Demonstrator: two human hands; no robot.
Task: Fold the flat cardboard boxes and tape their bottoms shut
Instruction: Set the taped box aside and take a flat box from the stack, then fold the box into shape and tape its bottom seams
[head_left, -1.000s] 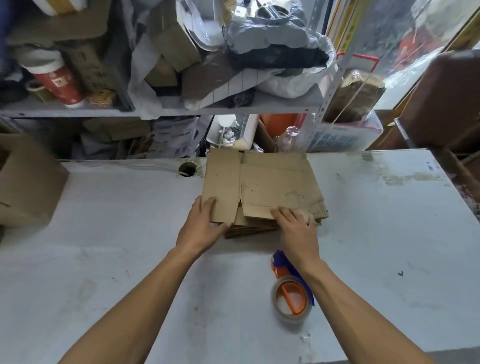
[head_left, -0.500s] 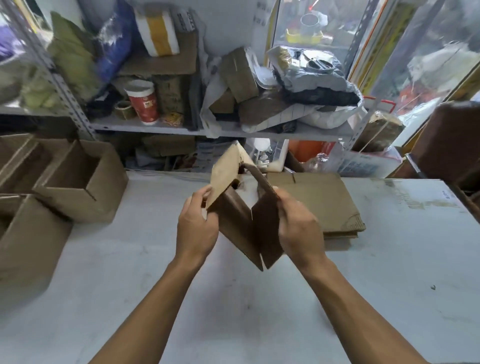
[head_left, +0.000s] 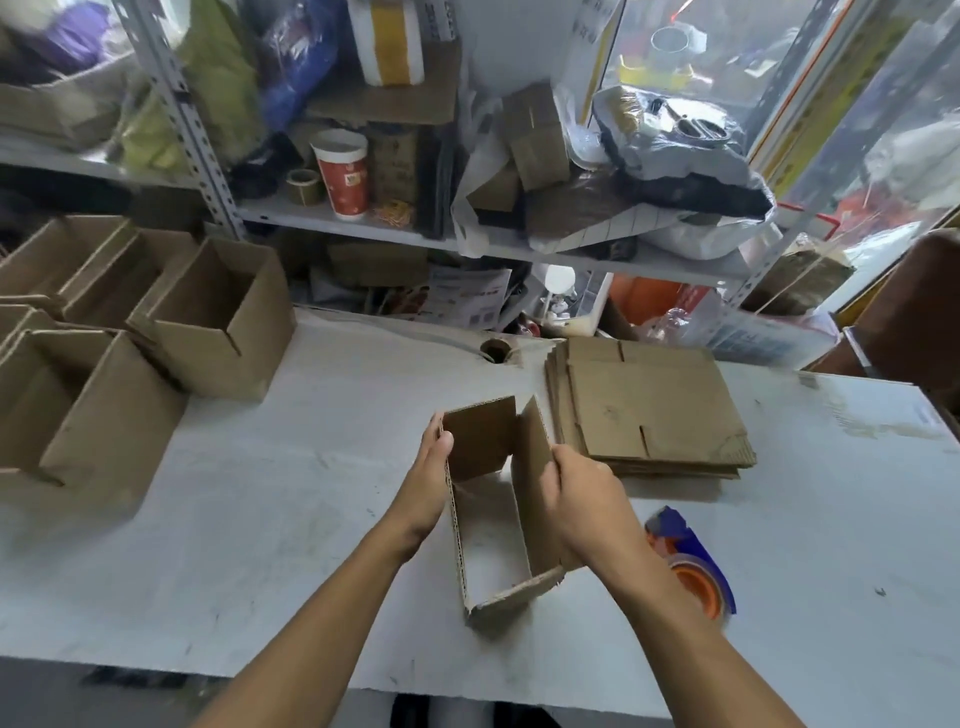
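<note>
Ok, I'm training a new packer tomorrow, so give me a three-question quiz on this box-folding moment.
1. True or false: the opened-up brown cardboard box is held by both hands.
2. Which hand has the orange-and-blue tape dispenser beside it? A left B right
3. Fill in: the stack of flat brown cardboard sheets lies on the white ____.

Key: 1 true; 2 B; 3 table.

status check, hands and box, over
Left hand flat against box, right hand gripping its other wall. Box opened square, bottom untaped. Tape dispenser at right, nothing blocking.
</note>
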